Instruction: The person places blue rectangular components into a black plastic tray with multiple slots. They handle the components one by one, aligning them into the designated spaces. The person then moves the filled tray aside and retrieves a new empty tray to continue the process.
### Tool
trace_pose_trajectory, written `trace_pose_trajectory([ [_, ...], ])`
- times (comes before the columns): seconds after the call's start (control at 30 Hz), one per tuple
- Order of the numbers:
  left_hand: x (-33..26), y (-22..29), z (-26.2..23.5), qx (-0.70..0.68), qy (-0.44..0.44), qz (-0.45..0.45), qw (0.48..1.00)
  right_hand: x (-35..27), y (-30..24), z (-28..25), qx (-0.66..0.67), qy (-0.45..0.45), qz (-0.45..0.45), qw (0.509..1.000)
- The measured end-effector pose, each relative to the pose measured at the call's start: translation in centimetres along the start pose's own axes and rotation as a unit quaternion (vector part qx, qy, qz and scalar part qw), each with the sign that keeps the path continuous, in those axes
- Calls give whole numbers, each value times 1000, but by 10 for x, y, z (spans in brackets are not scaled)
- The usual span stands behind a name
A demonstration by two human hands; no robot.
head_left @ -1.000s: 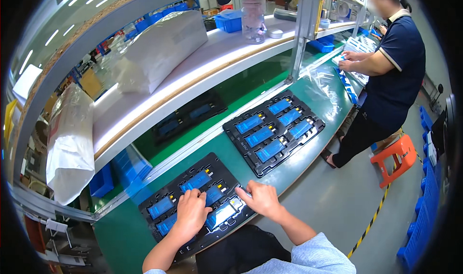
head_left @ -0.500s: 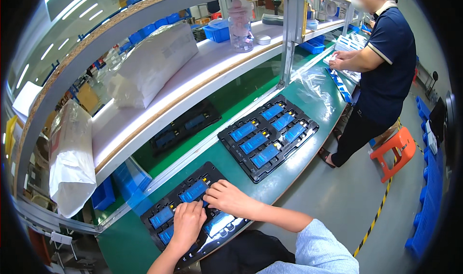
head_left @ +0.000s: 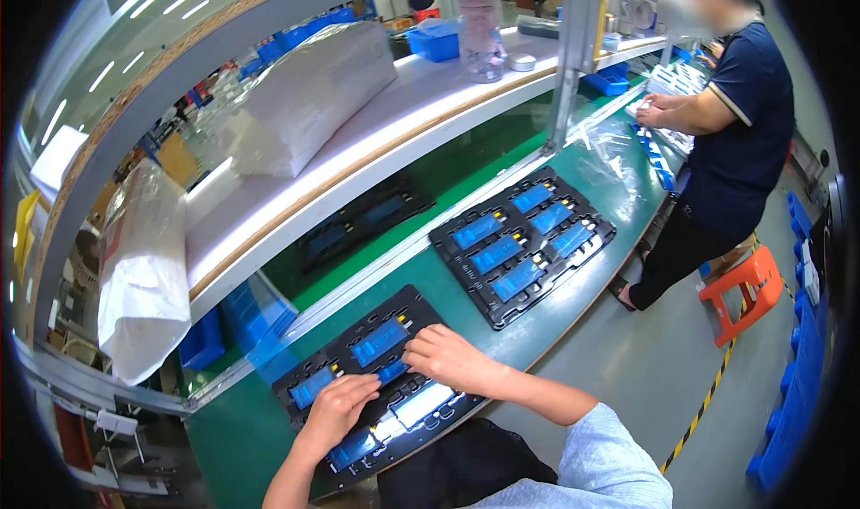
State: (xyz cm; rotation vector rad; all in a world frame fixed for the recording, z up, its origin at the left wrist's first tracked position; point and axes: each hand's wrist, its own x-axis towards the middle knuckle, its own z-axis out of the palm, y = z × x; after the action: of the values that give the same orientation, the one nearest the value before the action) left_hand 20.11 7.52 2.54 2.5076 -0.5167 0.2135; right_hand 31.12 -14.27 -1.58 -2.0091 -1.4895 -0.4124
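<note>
Green workbench [head_left: 618, 196] running diagonally, white shelf [head_left: 358, 124] above it. Big white plastic-wrapped bundle [head_left: 309, 97] lying on the shelf; second white bag [head_left: 143, 276] standing at the left shelf end. Far black tray [head_left: 522, 243] mid-bench, loaded with blue rectangular parts in rows. Near black tray [head_left: 381, 379] at the bench's front edge, same blue parts, some slots showing shiny silver. Blue bins [head_left: 202, 343] under the shelf on the left, orange stool [head_left: 748, 285] on the floor at right. Co-worker in a dark shirt [head_left: 743, 124] at the far bench end, handling clear bags.

Left hand [head_left: 336, 410] flat on the near tray, fingers spread, pressing, not gripping. Right hand [head_left: 452, 361] palm-down on the tray's middle, fingers curled over a blue part [head_left: 390, 372]; actual grasp cannot be made out.

Versus half a second back: right hand shifted slightly right, left hand same spot, tray unmoved.
</note>
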Motion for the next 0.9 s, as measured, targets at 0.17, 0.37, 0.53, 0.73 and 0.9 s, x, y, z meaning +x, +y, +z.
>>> trace_pose_trajectory([
  [0.17,-1,-17,-9,-31,-85,42,995,-1,-1,-5,14,-46,23,999],
  [0.37,-1,-22,-11,9,-109,59,992,5,-6,-8,14,-18,19,1000],
  [0.53,-1,-26,-10,-3,-83,56,995,7,-8,-9,22,-26,33,999],
  [0.73,-12,-13,-1,-28,-21,-165,986,3,-7,-8,16,1,6,1000],
  [0.9,-11,-3,8,-8,23,-151,988,1,-9,-12,-49,61,-99,992],
])
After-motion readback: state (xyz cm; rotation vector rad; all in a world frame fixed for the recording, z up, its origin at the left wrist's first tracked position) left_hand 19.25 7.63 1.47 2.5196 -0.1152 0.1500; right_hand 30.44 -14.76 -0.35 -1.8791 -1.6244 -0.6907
